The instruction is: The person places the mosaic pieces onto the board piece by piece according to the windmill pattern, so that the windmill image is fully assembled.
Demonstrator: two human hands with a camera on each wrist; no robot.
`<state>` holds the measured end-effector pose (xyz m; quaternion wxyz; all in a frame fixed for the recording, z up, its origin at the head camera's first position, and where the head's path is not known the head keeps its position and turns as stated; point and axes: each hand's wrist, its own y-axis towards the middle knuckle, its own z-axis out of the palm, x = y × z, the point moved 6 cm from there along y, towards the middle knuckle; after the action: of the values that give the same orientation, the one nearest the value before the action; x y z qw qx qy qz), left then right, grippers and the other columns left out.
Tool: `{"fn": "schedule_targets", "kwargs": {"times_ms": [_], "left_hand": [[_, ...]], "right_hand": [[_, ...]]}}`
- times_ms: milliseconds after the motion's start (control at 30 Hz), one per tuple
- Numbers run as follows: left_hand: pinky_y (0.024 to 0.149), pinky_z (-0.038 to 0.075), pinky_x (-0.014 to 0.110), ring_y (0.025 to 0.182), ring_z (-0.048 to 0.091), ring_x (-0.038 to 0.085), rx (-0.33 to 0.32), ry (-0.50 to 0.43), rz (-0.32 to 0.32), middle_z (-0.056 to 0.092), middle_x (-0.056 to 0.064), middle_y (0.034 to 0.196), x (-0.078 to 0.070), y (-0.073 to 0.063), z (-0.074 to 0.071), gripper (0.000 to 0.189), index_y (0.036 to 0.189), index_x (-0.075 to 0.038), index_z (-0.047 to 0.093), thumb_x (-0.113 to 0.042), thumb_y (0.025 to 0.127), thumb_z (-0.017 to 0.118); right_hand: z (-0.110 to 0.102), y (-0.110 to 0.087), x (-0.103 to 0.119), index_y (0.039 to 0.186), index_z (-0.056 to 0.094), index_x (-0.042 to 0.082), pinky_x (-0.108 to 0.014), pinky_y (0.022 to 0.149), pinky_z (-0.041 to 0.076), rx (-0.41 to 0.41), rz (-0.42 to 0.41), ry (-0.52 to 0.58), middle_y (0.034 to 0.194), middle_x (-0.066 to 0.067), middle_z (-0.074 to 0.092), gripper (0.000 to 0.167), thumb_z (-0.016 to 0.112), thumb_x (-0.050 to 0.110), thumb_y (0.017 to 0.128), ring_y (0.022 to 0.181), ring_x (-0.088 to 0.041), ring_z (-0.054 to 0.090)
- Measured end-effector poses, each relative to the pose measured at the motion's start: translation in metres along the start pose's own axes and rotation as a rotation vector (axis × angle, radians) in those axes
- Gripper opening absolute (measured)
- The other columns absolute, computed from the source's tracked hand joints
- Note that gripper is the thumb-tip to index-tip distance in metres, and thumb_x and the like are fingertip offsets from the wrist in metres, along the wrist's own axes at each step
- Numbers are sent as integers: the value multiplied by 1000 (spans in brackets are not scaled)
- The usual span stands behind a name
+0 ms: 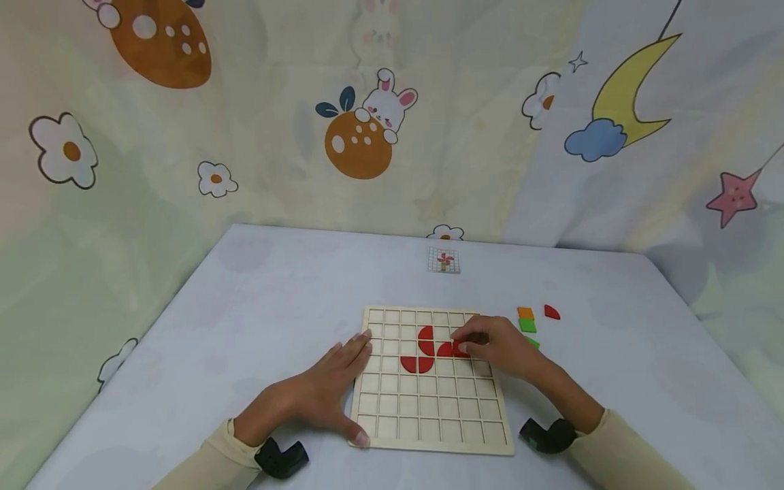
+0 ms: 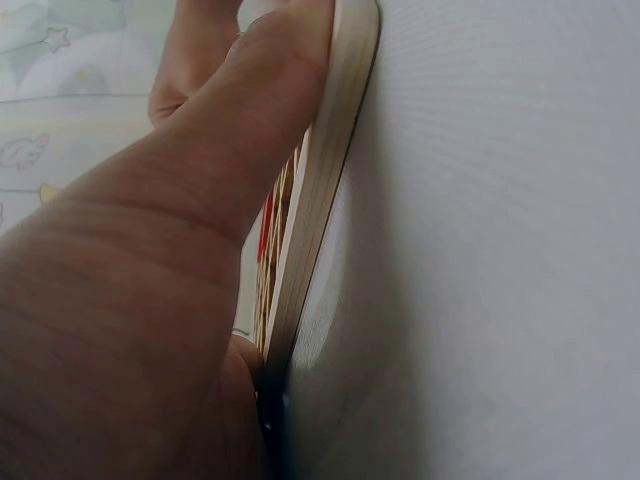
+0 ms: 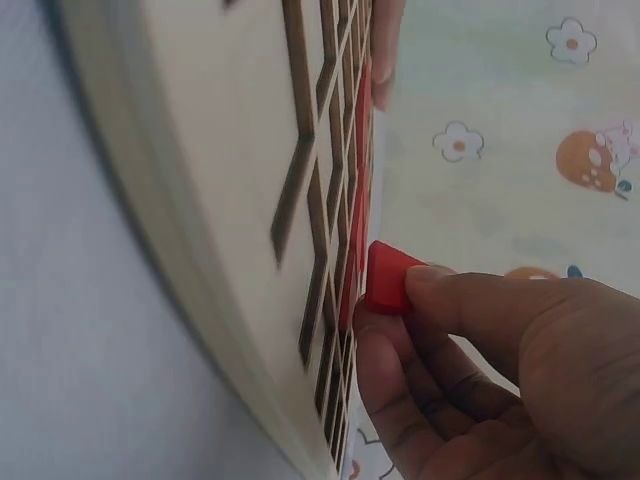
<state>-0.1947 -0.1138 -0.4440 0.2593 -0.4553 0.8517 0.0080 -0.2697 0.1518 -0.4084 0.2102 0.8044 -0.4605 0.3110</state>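
A wooden grid board [image 1: 429,410] lies flat in front of me. Several red quarter-circle pieces [image 1: 417,365] sit in cells around its upper middle. My left hand [image 1: 318,391] rests along the board's left side, fingers stretched at the upper edge and thumb on the near left corner. In the left wrist view, the thumb [image 2: 270,80] lies on the board's rim. My right hand [image 1: 502,346] is over the right part of the grid. Its thumb and fingers pinch a red piece [image 3: 388,280], held tilted close to the cells; its full outline is partly hidden.
Right of the board lie an orange square [image 1: 525,313], a green square [image 1: 527,325] and a red quarter-circle [image 1: 552,312]. Another green piece [image 1: 533,342] is partly hidden by the right hand. A small pattern card [image 1: 444,260] lies behind the board.
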Motion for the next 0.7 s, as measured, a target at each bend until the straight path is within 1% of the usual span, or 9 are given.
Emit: {"fn": "schedule_targets", "kwargs": {"times_ms": [167,233,333,433,533,700], "left_hand": [[117,3,45,147,-8,18,-3,-12,-1,-9,2,163,0,0,-1,138,157,-7,7,-80,59,71],[116,4,46,147,-7,19,-6,-17,6,-9,3,163,-1,0,-1,137,157,-6,7,-80,60,71],[116,3,47,147,-7,19,-4,-15,10,-9,3,163,-1,0,-2,137,156,-5,7,-79,60,71],[116,3,46,147,-8,19,3,-6,2,-10,2,163,0,0,-1,137,157,-6,6,-80,60,70],[116,2,46,147,-9,18,6,-11,-8,-10,2,162,-1,1,-1,137,157,-7,6,-79,60,71],[117,2,45,147,-9,17,10,-6,-11,-11,1,162,-1,1,-1,138,157,-8,5,-79,60,71]], "right_hand": [[9,-2,10,102,76,12,-25,69,51,31,-37,4,94,5,66,20,72,1,86,82,-16,56],[13,-3,14,102,76,12,-25,67,51,49,-61,19,93,5,66,20,72,0,86,80,-16,56],[18,-5,18,100,76,12,-24,64,49,73,-74,36,91,7,65,19,72,0,86,77,-15,54],[22,-5,21,98,75,12,-25,63,49,83,-67,39,88,9,65,17,72,0,86,76,-15,54],[24,-3,22,95,75,13,-25,63,49,75,-48,19,86,10,64,16,72,0,86,75,-15,54],[25,-3,21,92,75,14,-25,62,48,58,1,-17,85,9,64,16,73,0,85,75,-14,53]]}}
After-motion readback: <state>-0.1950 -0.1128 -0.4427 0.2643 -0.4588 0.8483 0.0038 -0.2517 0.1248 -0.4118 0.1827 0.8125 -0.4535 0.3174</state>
